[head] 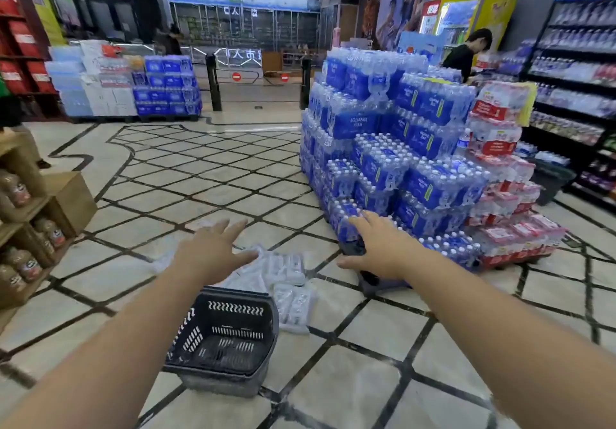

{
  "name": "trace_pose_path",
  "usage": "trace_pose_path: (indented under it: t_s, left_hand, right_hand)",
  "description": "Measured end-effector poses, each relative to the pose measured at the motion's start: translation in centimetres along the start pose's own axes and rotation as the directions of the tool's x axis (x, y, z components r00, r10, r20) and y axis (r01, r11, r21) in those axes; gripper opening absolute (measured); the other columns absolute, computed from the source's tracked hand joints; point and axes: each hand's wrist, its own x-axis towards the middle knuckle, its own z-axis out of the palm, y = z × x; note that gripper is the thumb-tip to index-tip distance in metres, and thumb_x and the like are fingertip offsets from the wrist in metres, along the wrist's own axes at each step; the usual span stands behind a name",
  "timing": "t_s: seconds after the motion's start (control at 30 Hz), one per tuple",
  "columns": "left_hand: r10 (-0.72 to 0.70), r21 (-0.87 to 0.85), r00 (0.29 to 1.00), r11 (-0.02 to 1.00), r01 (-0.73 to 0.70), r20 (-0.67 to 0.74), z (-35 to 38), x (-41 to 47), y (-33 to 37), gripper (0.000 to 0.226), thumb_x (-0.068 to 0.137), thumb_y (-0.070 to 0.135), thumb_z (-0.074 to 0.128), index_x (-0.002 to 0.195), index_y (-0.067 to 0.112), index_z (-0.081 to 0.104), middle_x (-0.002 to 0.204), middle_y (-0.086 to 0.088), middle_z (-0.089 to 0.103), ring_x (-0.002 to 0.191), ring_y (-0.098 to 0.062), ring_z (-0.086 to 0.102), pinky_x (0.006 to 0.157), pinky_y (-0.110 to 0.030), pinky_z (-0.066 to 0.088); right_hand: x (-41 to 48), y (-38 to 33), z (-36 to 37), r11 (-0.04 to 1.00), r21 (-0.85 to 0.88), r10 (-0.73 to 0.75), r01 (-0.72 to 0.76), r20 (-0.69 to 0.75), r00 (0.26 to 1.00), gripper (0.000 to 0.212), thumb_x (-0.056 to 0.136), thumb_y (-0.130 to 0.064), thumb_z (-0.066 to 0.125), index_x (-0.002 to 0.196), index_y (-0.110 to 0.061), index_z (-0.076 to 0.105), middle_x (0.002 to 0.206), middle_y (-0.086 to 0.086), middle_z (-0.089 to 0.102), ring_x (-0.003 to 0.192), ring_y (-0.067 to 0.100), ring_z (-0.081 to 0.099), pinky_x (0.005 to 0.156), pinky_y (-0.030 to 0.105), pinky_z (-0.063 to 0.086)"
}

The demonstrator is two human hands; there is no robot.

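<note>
Dark grey basket (233, 367); clear-white packs (286, 282); blue-wrapped water packs (383, 168).

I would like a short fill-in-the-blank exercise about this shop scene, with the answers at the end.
1. The dark basket before the person is ___ inside.
2. The left hand and the right hand are both ___ and hold nothing.
3. The tall stack of water packs beside the right hand has ___ labels.
4. The clear packs beyond the basket lie on the ___.
Answers: empty; open; blue; floor.
</note>
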Motion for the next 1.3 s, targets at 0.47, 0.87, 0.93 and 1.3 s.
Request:
trace_pose_path:
  t_s: [0.47,0.87,0.93,1.3]
  left_hand:
    - [0.078,-0.022,0.979,0.997,-0.075,0.190,7.5,17.8,-0.3,0.082,0.087,0.077,0.037,0.155,0.044,0.007,0.165,0.003,0.012,0.149,-0.026,0.016,0.113,-0.053,0.030]
    - [-0.132,0.050,0.940,0.991,0.122,0.314,18.4,32.3,4.9,0.081,0.090,0.075,0.031,0.156,0.041,0.001,0.165,0.002,0.012,0.147,-0.027,0.020,0.108,-0.052,0.036]
    - [-0.178,0.027,0.933,0.983,0.179,0.313,20.0,34.4,5.4,0.083,0.089,0.077,0.031,0.157,0.040,0.002,0.165,0.001,0.015,0.146,-0.028,0.023,0.109,-0.051,0.035]
    - [-0.488,-0.033,0.770,0.836,0.548,0.412,25.0,35.1,3.4,0.083,0.088,0.074,0.037,0.157,0.038,0.007,0.162,0.000,0.021,0.139,-0.030,0.035,0.102,-0.050,0.044]
  right_hand:
    - [16.7,3.5,6.4,0.996,0.024,0.083,-0.086,0.099,0.992,0.103,0.081,-0.076,0.057,0.159,-0.029,0.008,0.167,0.001,0.009,0.149,0.028,0.018,0.115,0.053,0.032]
    - [35.7,15.1,11.6,0.999,0.022,-0.042,0.037,0.230,0.972,0.089,0.088,-0.067,0.056,0.157,-0.025,0.017,0.162,0.004,0.020,0.145,0.027,0.025,0.111,0.047,0.035]
    - [39.2,17.0,11.8,0.995,0.012,-0.094,0.094,0.242,0.966,0.086,0.089,-0.065,0.056,0.155,-0.023,0.021,0.158,0.004,0.025,0.143,0.026,0.028,0.108,0.045,0.036]
    - [52.4,17.2,16.6,0.936,-0.030,-0.299,0.350,0.456,0.838,0.086,0.089,-0.064,0.055,0.155,-0.020,0.020,0.159,0.007,0.024,0.143,0.029,0.028,0.111,0.045,0.035]
